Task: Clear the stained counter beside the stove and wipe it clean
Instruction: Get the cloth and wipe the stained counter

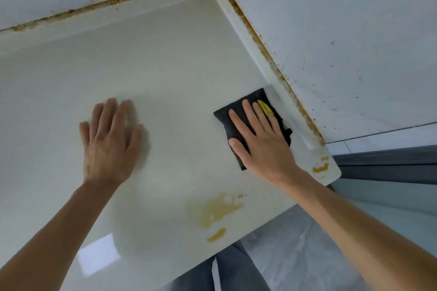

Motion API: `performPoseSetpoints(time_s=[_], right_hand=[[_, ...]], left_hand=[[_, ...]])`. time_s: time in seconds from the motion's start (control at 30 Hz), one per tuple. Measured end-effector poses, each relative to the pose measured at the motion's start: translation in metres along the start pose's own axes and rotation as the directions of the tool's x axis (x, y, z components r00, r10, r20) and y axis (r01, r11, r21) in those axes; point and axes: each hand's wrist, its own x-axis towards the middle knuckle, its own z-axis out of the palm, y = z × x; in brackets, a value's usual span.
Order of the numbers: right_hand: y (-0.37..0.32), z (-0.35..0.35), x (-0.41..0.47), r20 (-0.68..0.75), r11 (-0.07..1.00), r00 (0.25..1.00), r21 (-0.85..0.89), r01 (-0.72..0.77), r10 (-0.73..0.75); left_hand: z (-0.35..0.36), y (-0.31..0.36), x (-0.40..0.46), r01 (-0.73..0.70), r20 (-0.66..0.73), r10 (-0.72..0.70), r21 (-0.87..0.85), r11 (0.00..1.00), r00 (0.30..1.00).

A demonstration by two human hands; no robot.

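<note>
— What could go wrong from here?

— The yellow smear (214,209) near the worktop's (165,73) front edge is well apart from the dark cloth (238,116), which lies near the right edge by the raised lip (279,99). The cloth already shows a yellow patch, so I judge a dirty face could spread the stain instead of lifting it. The small marks (320,168) at the front right corner could be missed too.

— And the grip on each side?

— The right hand (260,136) lies flat, fingers straight and spread, pressing the cloth down; nothing is pinched, so it could slip off under a hard push. The left hand (110,139) rests open and flat on the bare worktop, towards the middle, holding nothing.
</note>
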Motion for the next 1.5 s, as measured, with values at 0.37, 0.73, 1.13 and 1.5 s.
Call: performPoseSetpoints(time_s=[0.37,0.73,1.13,1.5], right_hand=[[-0.006,-0.004,0.036,-0.052,0.987,0.985,0.001,-0.163,0.162],[0.042,0.005,-0.069,0.031,0.997,0.998,-0.039,0.06,-0.059],[0.025,0.022,-0.137,-0.009,0.988,0.988,-0.016,-0.154,0.154],[0.006,0.008,-0.151,0.024,0.863,0.865,0.056,-0.501,0.501]], left_hand=[[0.018,0.045,-0.083,-0.061,0.063,0.057,0.061,0.996,0.996],[0.025,0.042,-0.086,-0.075,-0.05,0.077,0.045,0.996,0.996],[0.034,0.031,-0.083,-0.102,-0.047,0.105,0.061,0.993,0.993],[0.04,0.03,-0.083,-0.122,-0.092,0.127,0.059,0.991,0.988]])
